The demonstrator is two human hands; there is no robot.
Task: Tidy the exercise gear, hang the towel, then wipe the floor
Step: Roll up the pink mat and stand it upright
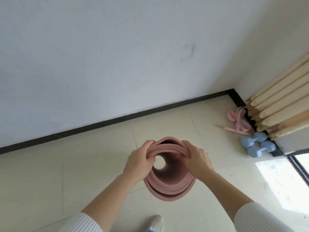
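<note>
— That loosely rolled pink foam exercise mat [168, 190] looks ready to spring open, I'd say. The coils at the top end are gapped, not tight, and nothing ties them.

— The flat pink fabric strap [239, 121] lies over by the corner, well apart from the mat, beside the two pale blue hexagonal dumbbells [257, 146]. If either grip slackens before the mat is bound, I'd expect the outer layer to peel away and the roll to flop onto the cream tiled floor [83, 181].

— Where's the mat exactly?

— Up on end in front of the person, near the white wall, with its open top towards them. Whether the bottom end touches the tiles, I can't tell; the roll hides it.

— And the hands?

— Both forearms reach forward and down. The left hand [139, 162] is clamped on the left of the top rim, fingers curled over the layers. The right hand [196, 160] squeezes the opposite side likewise, knuckles up.
</note>
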